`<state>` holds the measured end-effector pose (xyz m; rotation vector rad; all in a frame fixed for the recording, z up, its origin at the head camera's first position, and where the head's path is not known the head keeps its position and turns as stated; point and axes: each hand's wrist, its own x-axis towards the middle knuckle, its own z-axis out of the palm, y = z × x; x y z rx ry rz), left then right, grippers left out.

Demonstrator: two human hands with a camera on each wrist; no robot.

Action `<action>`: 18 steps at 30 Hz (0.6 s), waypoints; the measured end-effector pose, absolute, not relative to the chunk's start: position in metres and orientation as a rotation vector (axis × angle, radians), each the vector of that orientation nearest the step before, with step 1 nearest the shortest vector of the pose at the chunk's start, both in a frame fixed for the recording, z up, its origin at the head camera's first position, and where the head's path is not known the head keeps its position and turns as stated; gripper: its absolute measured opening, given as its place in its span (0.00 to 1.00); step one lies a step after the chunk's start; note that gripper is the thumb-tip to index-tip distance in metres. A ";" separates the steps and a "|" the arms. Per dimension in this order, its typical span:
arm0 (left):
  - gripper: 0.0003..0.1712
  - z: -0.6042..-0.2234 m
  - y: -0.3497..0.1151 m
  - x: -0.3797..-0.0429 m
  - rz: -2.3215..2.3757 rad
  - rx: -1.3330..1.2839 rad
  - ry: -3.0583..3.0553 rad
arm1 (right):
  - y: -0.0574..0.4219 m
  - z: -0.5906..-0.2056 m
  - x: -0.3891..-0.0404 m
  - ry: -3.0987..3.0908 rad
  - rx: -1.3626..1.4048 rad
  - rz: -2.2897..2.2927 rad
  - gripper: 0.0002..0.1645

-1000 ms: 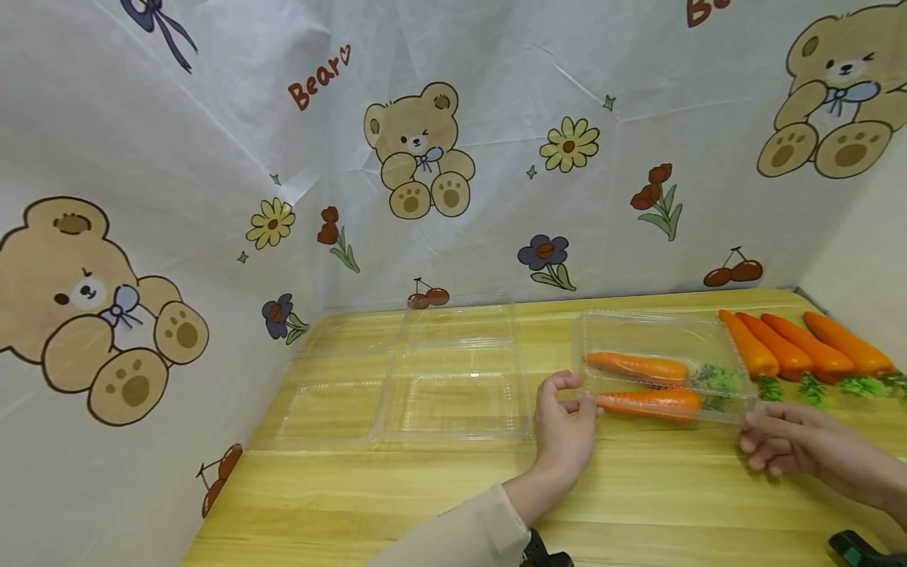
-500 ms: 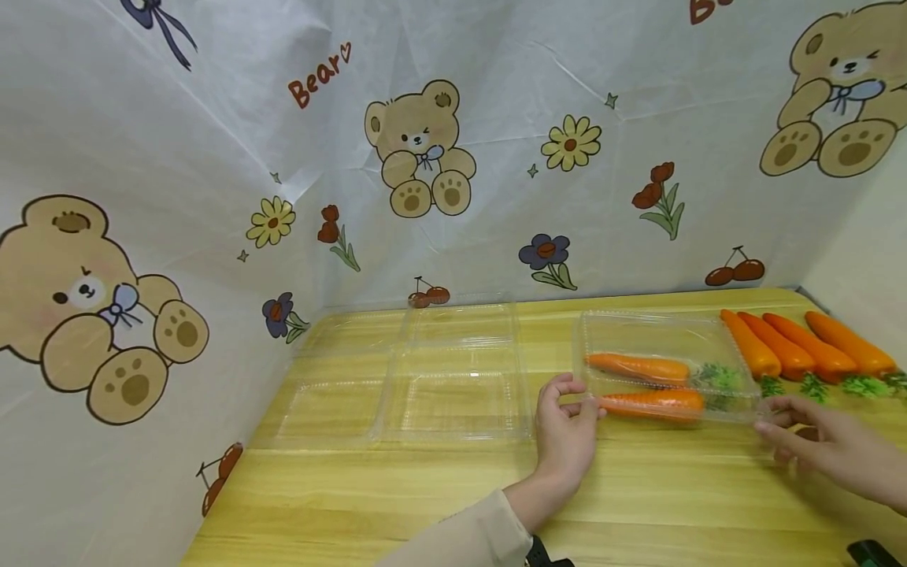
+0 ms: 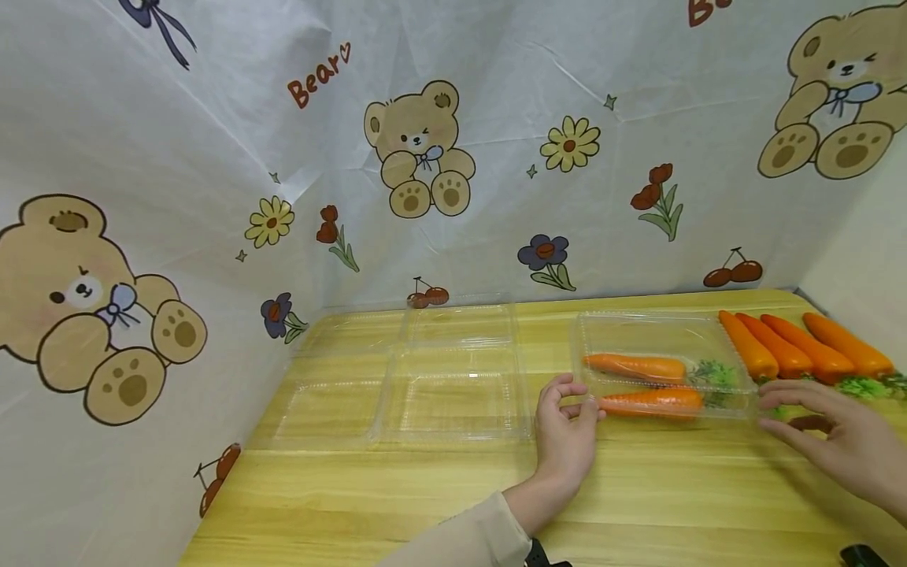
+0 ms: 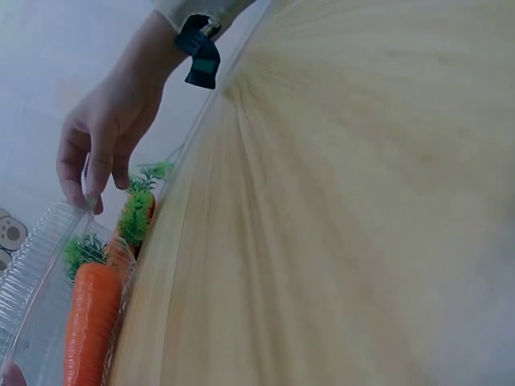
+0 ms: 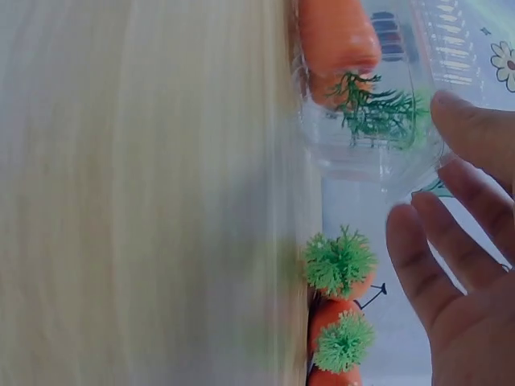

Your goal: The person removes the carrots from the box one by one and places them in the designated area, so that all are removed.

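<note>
A clear plastic clamshell box [image 3: 652,331] lies at the right of the table with its lid over two orange carrots [image 3: 636,367]. Their leafy green tops [image 5: 378,112] point to my right. My left hand [image 3: 567,437] pinches the box's front left corner between thumb and fingers. At the front right corner, my right hand [image 3: 836,441] has thumb and forefinger at the rim, its other fingers spread below. In the left wrist view, the right hand [image 4: 109,141] reaches down to the rim from above, fingertips together on the corner.
Several loose carrots [image 3: 818,354] lie side by side right of the box, their tops partly behind my right hand. Open clear boxes [image 3: 460,445] stand at the left on the wooden table [image 3: 425,504]. A bear-patterned sheet [image 3: 496,252] rises behind.
My right hand has shifted slightly right and up around the corner, its fingers spreading more. The box's front edge sits slightly higher in view. My left hand has stayed put.
</note>
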<state>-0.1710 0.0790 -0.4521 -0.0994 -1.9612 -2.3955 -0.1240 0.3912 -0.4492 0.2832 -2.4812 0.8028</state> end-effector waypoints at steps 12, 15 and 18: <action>0.06 -0.452 0.079 -0.169 -2.381 -0.110 -1.975 | 0.402 -0.449 -0.130 -2.486 0.351 0.613 0.13; 0.06 -0.452 0.079 -0.168 -2.380 -0.110 -1.978 | 0.404 -0.448 -0.131 -2.501 0.359 0.620 0.13; 0.06 -0.452 0.080 -0.167 -2.376 -0.106 -1.981 | 0.405 -0.447 -0.131 -2.516 0.368 0.611 0.14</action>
